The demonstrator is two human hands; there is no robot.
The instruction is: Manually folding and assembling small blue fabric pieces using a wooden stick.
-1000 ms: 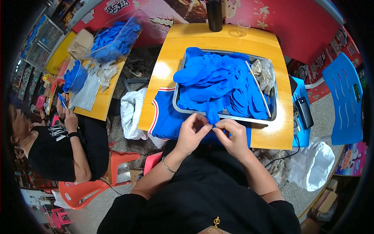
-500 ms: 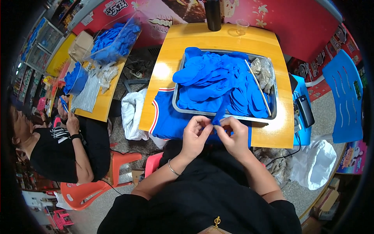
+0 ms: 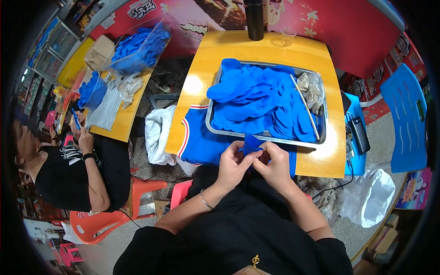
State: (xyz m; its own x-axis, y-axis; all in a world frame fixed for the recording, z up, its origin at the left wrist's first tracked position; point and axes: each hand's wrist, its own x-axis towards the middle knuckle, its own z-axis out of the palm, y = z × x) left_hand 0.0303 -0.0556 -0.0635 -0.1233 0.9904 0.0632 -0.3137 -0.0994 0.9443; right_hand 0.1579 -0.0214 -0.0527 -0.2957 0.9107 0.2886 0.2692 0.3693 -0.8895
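Observation:
Between my hands, just off the near rim of a metal tray point(image 3: 209, 120), is a small blue fabric piece point(image 3: 251, 143), folded and standing up in a point. My left hand point(image 3: 233, 165) pinches it from one side. From the other side my right hand point(image 3: 274, 164) grips it, thumbs close together. A heap of flat, rounded blue fabric pieces point(image 3: 256, 94) fills most of the tray. Along the tray's right part lies a thin pale stick point(image 3: 305, 106), beside clear plastic bags point(image 3: 310, 89) with brownish contents.
A blue jersey point(image 3: 197, 133) with white and red trim lies under the tray on the yellow table point(image 3: 321, 160). A black bottle point(image 3: 255, 20) and clear cup point(image 3: 288, 36) stand behind. At left, another person point(image 3: 68, 176) sits by a side table with blue-filled containers point(image 3: 140, 48).
The blue piece has come away from the heap toward me and is now folded upright between my fingers. The whole view has shifted slightly; the other person's hands moved a little.

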